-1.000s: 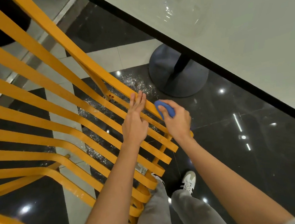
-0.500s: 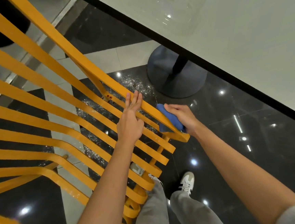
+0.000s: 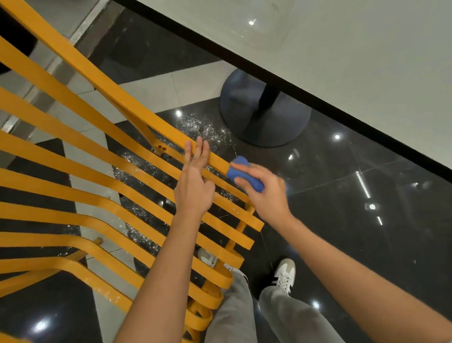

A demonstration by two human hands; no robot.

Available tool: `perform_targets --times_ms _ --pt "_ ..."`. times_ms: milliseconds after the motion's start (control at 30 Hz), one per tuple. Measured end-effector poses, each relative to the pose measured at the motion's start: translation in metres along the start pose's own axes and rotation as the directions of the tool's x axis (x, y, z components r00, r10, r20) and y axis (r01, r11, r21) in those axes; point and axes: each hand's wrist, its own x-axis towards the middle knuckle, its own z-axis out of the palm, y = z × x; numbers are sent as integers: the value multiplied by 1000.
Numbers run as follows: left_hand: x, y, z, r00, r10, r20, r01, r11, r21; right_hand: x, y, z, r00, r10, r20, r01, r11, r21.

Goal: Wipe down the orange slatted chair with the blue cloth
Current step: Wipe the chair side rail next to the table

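Note:
The orange slatted chair (image 3: 61,147) fills the left half of the view, its slats running diagonally down to the right. My left hand (image 3: 194,183) lies flat on the upper slats with its fingers straight and together. My right hand (image 3: 266,192) grips the bunched blue cloth (image 3: 242,172) and presses it against the top slat near that slat's lower end, just right of my left hand. Part of the cloth is hidden under my fingers.
A white table (image 3: 359,50) with a black edge spans the upper right, on a round dark pedestal base (image 3: 266,118). The floor is glossy black and pale tile. My grey trouser legs and white shoes (image 3: 284,275) stand below the chair's slat ends.
My right hand has turned back over the top slat with the cloth, from gripping under the slat's end half a second ago. My left hand stays on the slats.

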Motion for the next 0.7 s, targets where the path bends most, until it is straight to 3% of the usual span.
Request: perform_targets --times_ms 67,100,200,267,400,500,700 --pt "0 1 -1 1000 -9 -2 9 1000 10 -26 20 -7 990 -90 -106 94 995 31" --pt "0 2 -2 1000 -13 -2 13 1000 11 -35 27 -12 984 -46 -169 60 995 77" --pt "-1 3 -1 1000 -23 15 23 1000 -2 -55 36 -14 900 283 -331 -231 955 187" --pt "0 4 -2 1000 -22 14 21 1000 5 -51 29 -6 857 322 -403 -297 947 125" --pt "-1 6 -3 999 -43 22 43 999 28 -11 -3 17 918 93 -385 -190 957 -222" --pt "-1 7 -4 999 -27 22 26 999 44 25 -20 43 951 -66 -302 -99 861 -498" --pt "-2 6 -7 1000 -10 27 8 998 59 -1 9 30 941 -232 -247 71 848 -525"
